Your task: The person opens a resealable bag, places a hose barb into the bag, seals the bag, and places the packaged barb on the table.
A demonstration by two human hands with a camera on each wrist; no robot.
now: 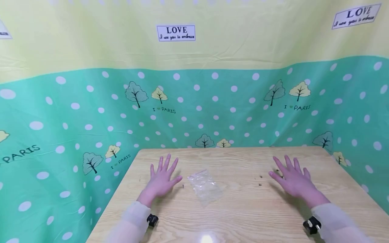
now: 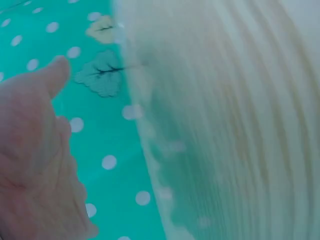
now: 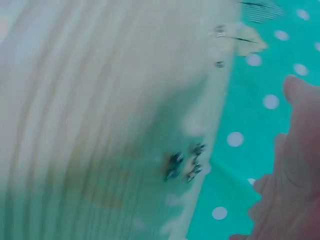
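My left hand [image 1: 161, 181] is held over the left part of the wooden table [image 1: 234, 216], fingers spread and straight, holding nothing. To the right of its thumb lies a clear plastic zip bag [image 1: 205, 187], flat and wrinkled. One tiny dark piece [image 1: 183, 186] is between the thumb and the bag. On the right side my right hand [image 1: 296, 182] is likewise spread, with nothing in it. Small dark metallic pieces [image 1: 260, 184] lie to its left, and several more show in the right wrist view as a blurred cluster [image 3: 175, 165]. Their kind is too small to make out.
A green and yellow curtain [image 1: 215, 111] with dots and trees surrounds the table at the back and sides. Black wrist mounts [image 1: 152, 220] sit under both sleeves. A bright light reflection shows at the table's near edge.
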